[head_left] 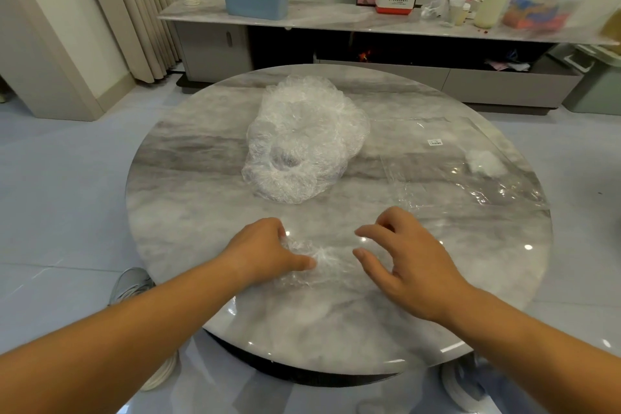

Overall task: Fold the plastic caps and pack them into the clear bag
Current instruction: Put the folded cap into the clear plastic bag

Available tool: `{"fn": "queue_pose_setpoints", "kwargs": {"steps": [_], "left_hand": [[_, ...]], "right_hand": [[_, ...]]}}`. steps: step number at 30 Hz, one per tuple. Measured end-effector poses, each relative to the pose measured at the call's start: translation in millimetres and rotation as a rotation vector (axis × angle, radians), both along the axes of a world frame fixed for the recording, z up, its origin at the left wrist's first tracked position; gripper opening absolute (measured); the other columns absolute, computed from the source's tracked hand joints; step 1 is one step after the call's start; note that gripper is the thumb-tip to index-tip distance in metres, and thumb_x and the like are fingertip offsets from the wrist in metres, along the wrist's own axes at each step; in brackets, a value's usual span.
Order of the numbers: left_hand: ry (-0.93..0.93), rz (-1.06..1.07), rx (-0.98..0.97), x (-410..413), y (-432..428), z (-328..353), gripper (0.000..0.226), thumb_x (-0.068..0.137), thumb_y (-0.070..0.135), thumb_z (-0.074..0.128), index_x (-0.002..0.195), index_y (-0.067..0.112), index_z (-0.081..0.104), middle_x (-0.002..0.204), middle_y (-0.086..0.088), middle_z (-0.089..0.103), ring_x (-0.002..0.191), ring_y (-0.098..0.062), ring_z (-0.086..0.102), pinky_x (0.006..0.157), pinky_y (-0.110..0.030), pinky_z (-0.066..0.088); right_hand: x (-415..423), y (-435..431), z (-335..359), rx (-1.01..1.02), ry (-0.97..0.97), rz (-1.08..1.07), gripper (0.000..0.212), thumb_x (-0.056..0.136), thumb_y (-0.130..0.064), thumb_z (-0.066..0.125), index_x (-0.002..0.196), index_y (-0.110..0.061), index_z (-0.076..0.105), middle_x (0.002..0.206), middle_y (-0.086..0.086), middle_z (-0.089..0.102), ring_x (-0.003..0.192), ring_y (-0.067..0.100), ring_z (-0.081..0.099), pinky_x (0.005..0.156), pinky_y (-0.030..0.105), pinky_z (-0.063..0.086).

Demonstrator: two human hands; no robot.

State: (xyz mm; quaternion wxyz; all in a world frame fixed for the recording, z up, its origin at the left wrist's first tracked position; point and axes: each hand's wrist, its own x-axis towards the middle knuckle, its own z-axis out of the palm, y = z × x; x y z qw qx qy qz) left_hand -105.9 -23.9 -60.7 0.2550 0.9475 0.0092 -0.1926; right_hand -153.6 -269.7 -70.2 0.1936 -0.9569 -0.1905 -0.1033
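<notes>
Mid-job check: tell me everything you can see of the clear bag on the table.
The clear bag lies flat on the right side of the round marble table, right of the pile of caps. Thin see-through plastic, wrinkled and glinting toward its near edge. A small white label sits on its far left part. A crumpled white wad, likely a folded cap, shows there; inside or on top, I cannot tell. The right hand is close to its near corner, not gripping it.

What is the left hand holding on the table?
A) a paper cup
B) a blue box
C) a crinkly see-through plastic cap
C: the left hand holds a crumpled clear plastic cap against the round grey marble table.
</notes>
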Motion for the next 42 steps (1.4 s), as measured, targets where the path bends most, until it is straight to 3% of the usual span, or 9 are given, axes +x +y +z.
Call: {"fn": "queue_pose_setpoints", "kwargs": {"steps": [3,7,14,18,21,26,29,35,42], "left_hand": [[-0.007,-0.016,0.023,-1,-1,0,0.057,0.062,0.063,0.084,0.087,0.021,0.056,0.088,0.005,0.061,0.08,-0.012,0.059,0.063,-0.029,0.045],[-0.002,-0.035,-0.011,0,2,0,0.053,0.064,0.057,0.086,0.084,0.021,0.052,0.083,0.006,0.057,0.072,-0.01,0.053,0.058,-0.027,0.038],[0.162,0.125,-0.389,-1,11,1,0.046,0.073,0.028,0.09,0.098,0.008,0.057,0.08,-0.008,0.062,0.063,-0.02,0.059,0.052,-0.029,0.049],[0.362,0.259,-0.702,-5,16,-1,0.035,0.079,0.013,0.084,0.102,0.007,0.059,0.08,-0.011,0.068,0.068,-0.023,0.067,0.069,-0.037,0.058],[0.442,0.285,-0.834,-6,17,0,0.028,0.082,0.009,0.081,0.102,0.007,0.061,0.088,-0.015,0.07,0.077,-0.025,0.07,0.074,-0.038,0.061],[0.476,0.357,-1.001,-9,14,4,0.019,0.084,0.003,0.076,0.09,0.009,0.059,0.081,-0.012,0.067,0.069,-0.02,0.067,0.068,-0.035,0.06],[0.489,0.373,-1.105,-11,7,6,0.019,0.088,0.007,0.073,0.1,0.005,0.058,0.089,-0.016,0.065,0.077,-0.026,0.071,0.072,-0.038,0.062],[0.535,0.39,-1.132,-15,-4,3,0.03,0.097,0.018,0.061,0.119,-0.002,0.059,0.109,-0.024,0.068,0.093,-0.033,0.073,0.075,-0.041,0.061],[0.546,0.358,-1.105,-17,-14,0,0.029,0.1,0.018,0.053,0.123,0.003,0.06,0.119,-0.024,0.067,0.106,-0.037,0.07,0.089,-0.05,0.059]], "right_hand": [[0,14,-2,-0.044,-0.019,0.13,0.039,0.098,-0.052,0.047,0.113,-0.026,0.072,0.124,-0.003,0.057,0.108,0.014,0.053,0.089,0.03,0.042],[-3,25,-7,-0.17,0.12,0.286,0.042,0.1,-0.053,0.04,0.117,-0.028,0.07,0.132,-0.008,0.055,0.114,0.011,0.047,0.095,0.031,0.037],[-7,28,-11,-0.208,0.314,0.342,0.055,0.099,-0.058,0.033,0.144,-0.03,0.05,0.152,-0.006,0.037,0.129,0.012,0.042,0.106,0.035,0.041],[-8,31,-13,-0.248,0.307,0.36,0.058,0.099,-0.062,0.032,0.152,-0.039,0.032,0.154,-0.007,0.032,0.127,0.014,0.041,0.103,0.035,0.043],[-9,35,-12,-0.289,0.296,0.354,0.056,0.098,-0.064,0.029,0.148,-0.04,0.039,0.157,-0.006,0.028,0.126,0.016,0.04,0.102,0.036,0.043],[-12,40,-10,-0.325,0.295,0.346,0.051,0.099,-0.064,0.029,0.14,-0.038,0.046,0.156,-0.002,0.026,0.125,0.019,0.04,0.103,0.036,0.039],[-14,38,-10,-0.299,0.305,0.337,0.052,0.098,-0.066,0.029,0.139,-0.04,0.046,0.153,-0.003,0.025,0.126,0.018,0.038,0.106,0.036,0.035],[-22,16,-8,-0.096,0.265,0.322,0.047,0.096,-0.055,0.047,0.138,-0.034,0.051,0.143,-0.008,0.045,0.127,0.008,0.045,0.106,0.034,0.04],[-27,11,-5,-0.027,0.138,0.306,0.039,0.097,-0.046,0.054,0.134,-0.032,0.057,0.147,-0.01,0.047,0.131,0.01,0.045,0.104,0.035,0.041]]}}
